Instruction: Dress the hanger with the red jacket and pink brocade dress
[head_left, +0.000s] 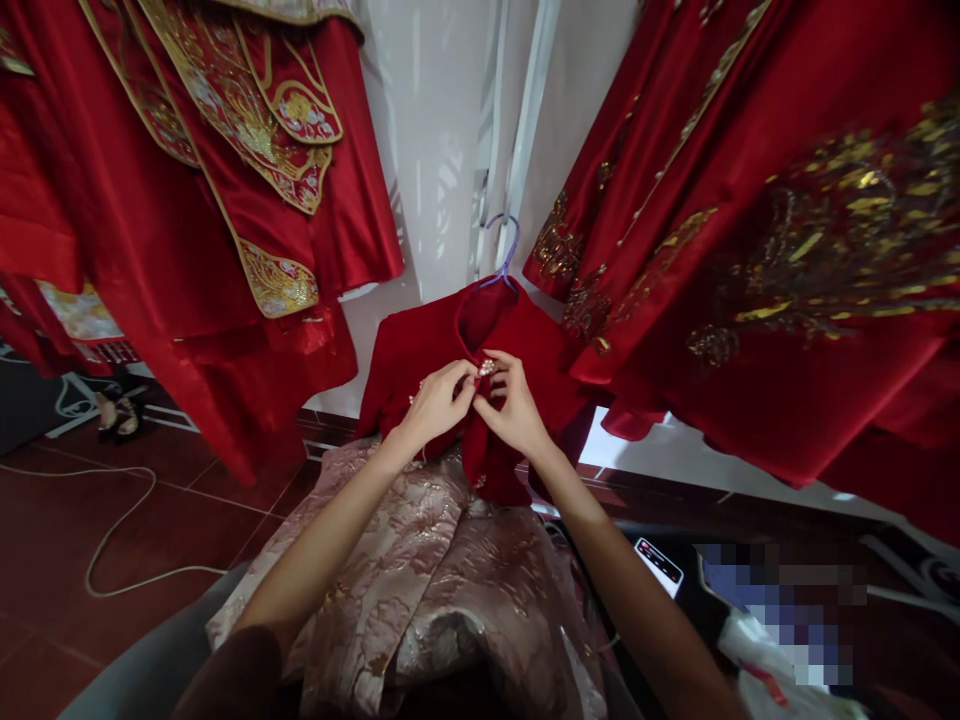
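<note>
A red jacket [412, 345] hangs in front of me on a purple hanger [513, 250], its neck opening facing me. My left hand [441, 402] is closed in a pinch on the jacket's front edge, just below the collar. Close beside it, my right hand [514, 405] grips the same edge with bent fingers, its index fingertip at a pearl button [487, 367]. Another small pearly button [480, 481] shows lower on the front. Under my forearms a pink brocade garment [375, 560] lies across my lap. What exactly is between the fingertips is partly hidden.
Red embroidered garments [172, 200] hang at the left, and a red gown with gold sequins [787, 300] hangs at the right. A white post [525, 120] stands behind the hanger. A lit phone [660, 567] lies at lower right. A pale cable [112, 545] crosses the tiled floor.
</note>
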